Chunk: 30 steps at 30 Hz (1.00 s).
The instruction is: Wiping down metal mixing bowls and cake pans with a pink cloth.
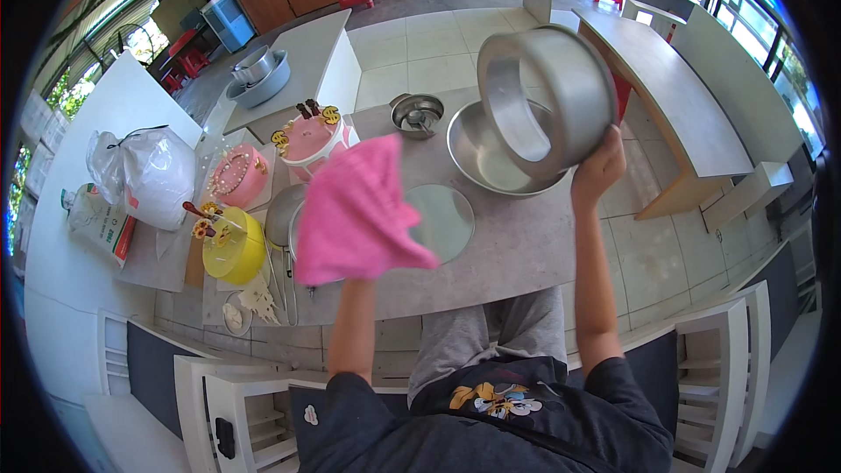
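Note:
My right hand (601, 161) grips a metal ring-shaped cake pan (585, 92), raised and tilted over a wide steel bowl (483, 157). A pink cloth (361, 217) hangs in front of my left hand, whose forearm shows below it; the cloth covers the fingers. Just right of the cloth lies a round, flat, pale disc (443, 223) on the grey table (519, 256). Behind it sits a small metal pan (417, 112) with a metal item inside. A sieve (284, 217) and another round metal rim are partly hidden by the cloth.
At left stand a yellow cake (235, 246), a pink cake with pearls (243, 174) and a pink-and-white cake (315, 138). Beyond them are a tied plastic bag (158, 174) and a printed sack (102, 223). A blue-grey basin (266, 82) holds metal pans on a side counter.

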{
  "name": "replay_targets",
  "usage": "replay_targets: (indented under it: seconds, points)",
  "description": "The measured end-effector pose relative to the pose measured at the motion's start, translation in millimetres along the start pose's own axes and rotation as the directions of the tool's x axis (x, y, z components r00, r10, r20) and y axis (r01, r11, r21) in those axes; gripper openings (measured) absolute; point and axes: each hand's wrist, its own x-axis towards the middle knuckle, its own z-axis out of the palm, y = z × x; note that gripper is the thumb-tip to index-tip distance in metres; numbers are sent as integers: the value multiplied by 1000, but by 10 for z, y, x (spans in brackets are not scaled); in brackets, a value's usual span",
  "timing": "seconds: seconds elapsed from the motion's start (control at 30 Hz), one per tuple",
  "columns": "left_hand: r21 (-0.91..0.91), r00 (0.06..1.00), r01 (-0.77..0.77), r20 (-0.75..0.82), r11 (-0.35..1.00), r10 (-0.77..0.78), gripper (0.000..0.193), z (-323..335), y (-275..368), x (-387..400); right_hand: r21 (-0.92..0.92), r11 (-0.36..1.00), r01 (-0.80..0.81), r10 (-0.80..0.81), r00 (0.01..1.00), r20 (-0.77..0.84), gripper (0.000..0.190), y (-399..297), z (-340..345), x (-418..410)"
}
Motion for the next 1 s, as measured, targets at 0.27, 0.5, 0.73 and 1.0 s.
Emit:
replay_targets:
  seconds: [0.27,0.5,0.73,1.0]
  points:
    - [466,997,33,-72,884,1,51,-206,-66,-900,114,372,921,-523,107,846,35,618,296,-74]
    - [783,978,165,-206,600,0,52,145,-60,-1325,73,444,893,-331,88,939,35,804,417,-238]
    - [-326,840,176,-442,929,-315,30,672,205,-1012,-570,694,441,491,288,822,31,270,397,-405]
    - [632,942,-142,-150,762,300,53,1336,-36,-151,-219,186,-958,725,-16,689,49,-428,-446,-1443]
